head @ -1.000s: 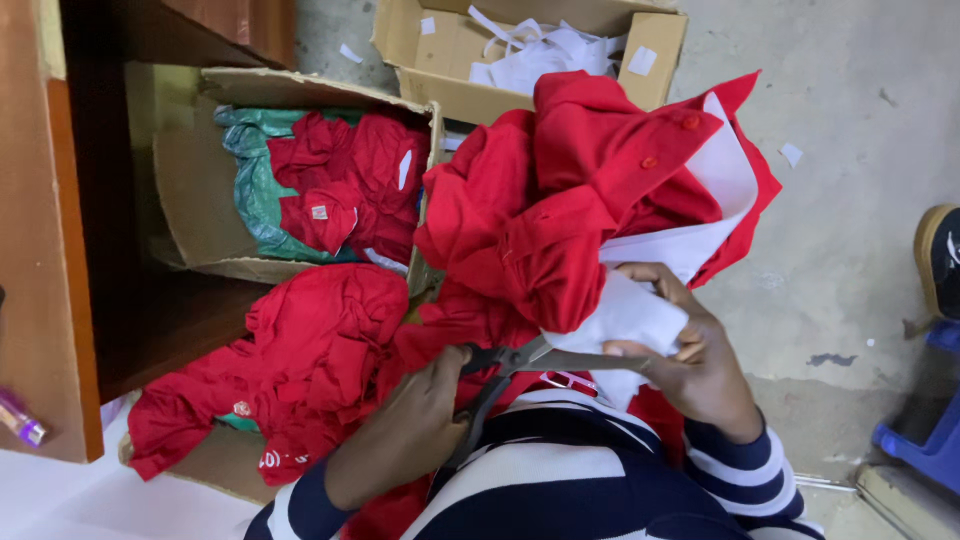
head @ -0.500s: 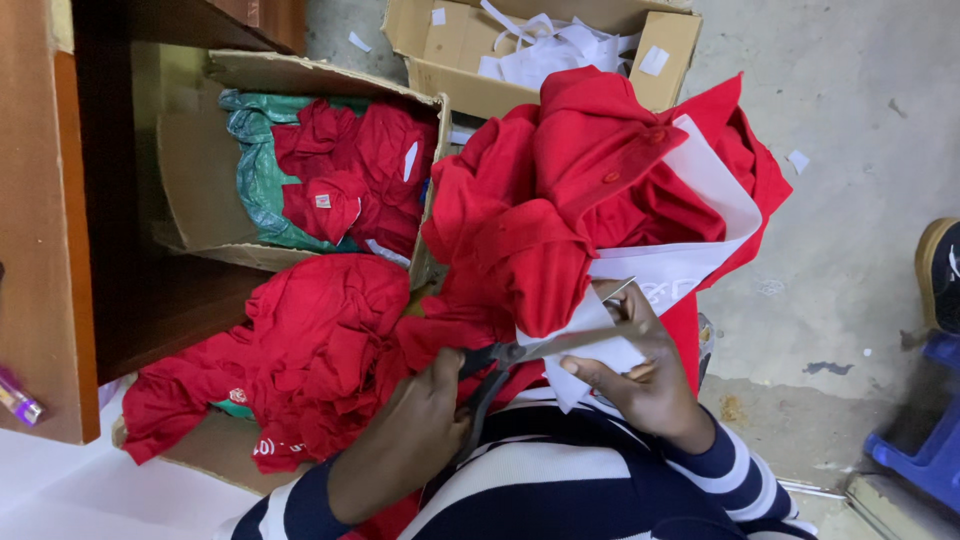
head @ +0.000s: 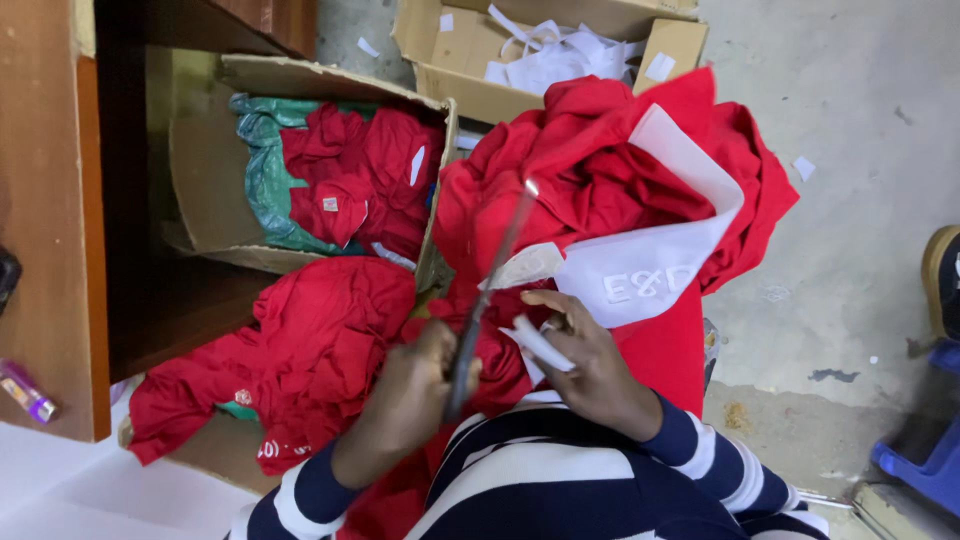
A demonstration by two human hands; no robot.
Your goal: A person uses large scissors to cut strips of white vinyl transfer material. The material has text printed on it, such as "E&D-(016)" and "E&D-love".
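Observation:
A red garment is heaped on my lap with a white backing sheet draped over it. My left hand grips the handles of a pair of scissors, whose closed blades point up and away across the red cloth. My right hand pinches a small white strip at the lower edge of the sheet, right beside the scissors. Both arms wear dark and white striped sleeves.
A cardboard box at left holds red garments and green plastic. More red cloth spills below it. Another box at the top holds white paper scraps. A wooden cabinet stands at left, a blue object at right.
The scissors swung from lying across between my hands to pointing up over the garment. My right hand slid down from the white sheet and now pinches a small strip.

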